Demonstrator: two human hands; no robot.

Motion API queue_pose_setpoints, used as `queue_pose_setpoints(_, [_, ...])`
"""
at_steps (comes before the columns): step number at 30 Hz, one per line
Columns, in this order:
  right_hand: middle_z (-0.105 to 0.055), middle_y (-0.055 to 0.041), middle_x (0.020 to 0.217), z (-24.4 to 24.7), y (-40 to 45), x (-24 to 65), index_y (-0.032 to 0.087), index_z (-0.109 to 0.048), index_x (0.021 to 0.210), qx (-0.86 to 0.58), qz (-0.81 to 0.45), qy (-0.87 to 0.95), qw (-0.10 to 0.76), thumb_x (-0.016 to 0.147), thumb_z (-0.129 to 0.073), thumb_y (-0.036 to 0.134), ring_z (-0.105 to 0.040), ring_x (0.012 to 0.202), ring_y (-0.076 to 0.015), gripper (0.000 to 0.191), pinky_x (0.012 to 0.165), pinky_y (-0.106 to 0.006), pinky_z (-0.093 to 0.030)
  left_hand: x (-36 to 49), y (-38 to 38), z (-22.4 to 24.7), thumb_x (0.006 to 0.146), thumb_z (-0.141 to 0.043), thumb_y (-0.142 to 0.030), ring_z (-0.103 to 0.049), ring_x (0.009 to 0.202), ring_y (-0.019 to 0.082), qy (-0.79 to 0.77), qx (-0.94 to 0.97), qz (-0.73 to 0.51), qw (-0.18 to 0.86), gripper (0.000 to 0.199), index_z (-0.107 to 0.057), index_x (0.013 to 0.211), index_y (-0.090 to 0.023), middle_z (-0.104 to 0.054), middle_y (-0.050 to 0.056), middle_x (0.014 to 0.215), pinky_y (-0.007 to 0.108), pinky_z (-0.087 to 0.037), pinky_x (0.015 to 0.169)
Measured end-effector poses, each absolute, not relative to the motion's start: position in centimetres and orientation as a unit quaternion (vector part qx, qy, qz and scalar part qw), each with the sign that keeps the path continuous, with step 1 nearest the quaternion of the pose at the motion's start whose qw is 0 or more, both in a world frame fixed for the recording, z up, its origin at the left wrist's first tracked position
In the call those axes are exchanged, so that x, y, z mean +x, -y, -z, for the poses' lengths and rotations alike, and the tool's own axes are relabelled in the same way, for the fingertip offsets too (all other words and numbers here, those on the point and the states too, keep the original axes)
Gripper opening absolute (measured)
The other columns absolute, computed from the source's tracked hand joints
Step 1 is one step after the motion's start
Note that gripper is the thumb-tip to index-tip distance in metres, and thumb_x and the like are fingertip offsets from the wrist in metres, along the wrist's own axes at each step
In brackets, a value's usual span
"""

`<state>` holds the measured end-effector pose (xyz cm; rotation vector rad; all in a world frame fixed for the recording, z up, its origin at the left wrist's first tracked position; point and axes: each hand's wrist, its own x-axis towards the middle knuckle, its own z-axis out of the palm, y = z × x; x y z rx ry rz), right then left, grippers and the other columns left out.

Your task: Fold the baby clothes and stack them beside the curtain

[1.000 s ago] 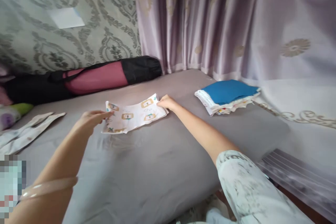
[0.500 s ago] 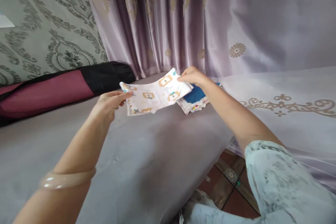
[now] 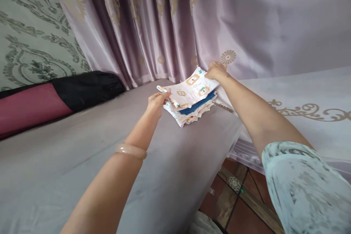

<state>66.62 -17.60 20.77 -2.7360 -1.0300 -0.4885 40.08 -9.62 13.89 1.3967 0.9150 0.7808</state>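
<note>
A folded white garment (image 3: 189, 89) with an orange lion-like print is stretched between my two hands, right over a stack of folded clothes (image 3: 192, 117). My left hand (image 3: 158, 101) pinches its left end, thumb on top. At the far right end my right hand (image 3: 215, 72) grips the other edge; its fingertips are partly hidden. Just beneath the garment a blue folded piece (image 3: 199, 104) shows in the stack, with several white printed layers below it. Whether the garment rests fully on the stack I cannot tell.
The stack lies on a grey sheet-covered bed (image 3: 95, 146). A black and maroon long bag (image 3: 60, 97) lies along the wall at left. Purple curtains (image 3: 153, 25) hang behind. Tiled floor (image 3: 238, 197) shows past the bed's edge at lower right.
Both hands have carried the white garment to the right, from beside the stack to over it. The view has turned slightly right.
</note>
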Motion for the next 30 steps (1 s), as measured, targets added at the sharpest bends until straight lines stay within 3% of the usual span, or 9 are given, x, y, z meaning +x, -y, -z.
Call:
queue_pose_setpoints(7, [-0.058,-0.0222,0.124,-20.3,17.4,68.0,0.003,-0.063,0.118,-0.925,0.163,0.338,0.061,0.09,-0.058,0.028,-0.046,0.125,-0.0347,0.038,0.104,-0.052,-0.03,42.5,10.1,-11.7,0.066,-0.077,-0.03,-0.046,0.052,0.007,-0.41,0.524,-0.332,0.669,0.024,-0.059,0.058,-0.017,-0.058,-0.002,0.061,0.023,-0.037,0.054])
queue_pose_setpoints(11, [-0.058,-0.021,0.124,-19.5,17.3,68.5,0.004,-0.064,0.117,-0.918,0.192,0.342,0.054,0.093,-0.051,0.028,-0.045,0.124,-0.0338,0.037,0.105,-0.052,-0.027,42.8,10.6,-10.6,0.066,-0.079,-0.033,-0.049,0.053,0.008,-0.41,0.523,-0.326,0.672,0.025,-0.06,0.06,-0.017,-0.06,0.0,0.062,0.022,-0.037,0.051])
queue_pose_setpoints(17, [-0.061,-0.0199,0.119,-17.4,17.2,68.6,0.006,-0.067,0.112,-0.919,0.196,0.341,0.021,0.089,-0.045,0.015,-0.048,0.117,-0.033,0.034,0.098,-0.046,-0.032,42.7,11.2,-9.0,0.067,-0.078,-0.026,-0.046,0.046,0.005,-0.421,0.486,-0.32,0.696,0.024,-0.059,0.057,-0.015,-0.058,-0.002,0.055,0.02,-0.037,0.05])
queue_pose_setpoints(23, [-0.062,-0.0186,0.119,-14.7,17.7,67.4,0.008,-0.07,0.107,-0.907,0.225,0.356,-0.018,0.087,-0.039,0.007,-0.047,0.116,-0.0302,0.036,0.097,-0.042,-0.033,42.5,11.2,-7.5,0.059,-0.084,-0.025,-0.048,0.047,0.007,-0.422,0.488,-0.31,0.699,0.028,-0.057,0.058,-0.016,-0.056,-0.003,0.053,0.022,-0.038,0.052])
queue_pose_setpoints(26, [-0.06,-0.0197,0.12,-13.7,17.9,66.5,0.005,-0.068,0.11,-0.903,0.229,0.362,-0.029,0.089,-0.036,0.006,-0.047,0.116,-0.0297,0.038,0.096,-0.041,-0.033,42.5,11.4,-7.1,0.059,-0.084,-0.024,-0.055,0.053,0.01,-0.427,0.503,-0.307,0.686,0.028,-0.059,0.069,-0.015,-0.059,-0.002,0.059,0.023,-0.042,0.058])
queue_pose_setpoints(30, [-0.058,-0.0213,0.124,-12.8,17.7,65.6,0.006,-0.065,0.117,-0.896,0.212,0.389,-0.017,0.092,-0.042,0.018,-0.046,0.119,-0.0319,0.036,0.099,-0.044,-0.031,42.4,11.8,-6.6,0.068,-0.078,-0.023,-0.066,0.081,0.02,-0.446,0.585,-0.321,0.596,0.047,-0.058,0.109,-0.014,-0.068,0.008,0.09,0.031,-0.05,0.074])
